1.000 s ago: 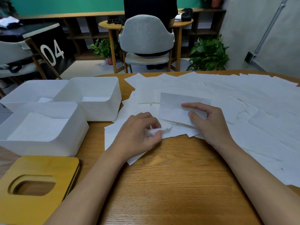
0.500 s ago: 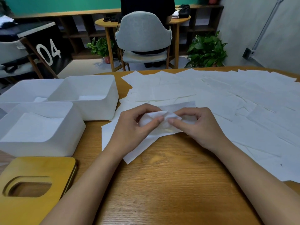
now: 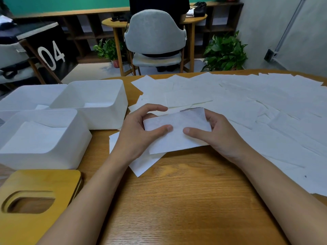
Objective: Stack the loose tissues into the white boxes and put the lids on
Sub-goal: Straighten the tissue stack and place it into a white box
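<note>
Now, tissue [image 3: 177, 138] edges in pinch grip of left hand [image 3: 138, 137] and right hand [image 3: 219, 137]; open table [image 3: 177, 200] nearer.

Thin matt paper tissues [image 3: 247, 110] lie on a smooth grained wooden table [image 3: 177, 200] beside matt plastic boxes [image 3: 92, 101].

Wooden table [image 3: 177, 200]. At left, three open white boxes set close together: near box [image 3: 44, 160], rear right box [image 3: 106, 119], rear left box [image 3: 26, 92]. At front left corner, yellow wooden lid [image 3: 44, 181] with oval slot. From centre to right edge, overlapping loose tissues [image 3: 247, 112].
</note>
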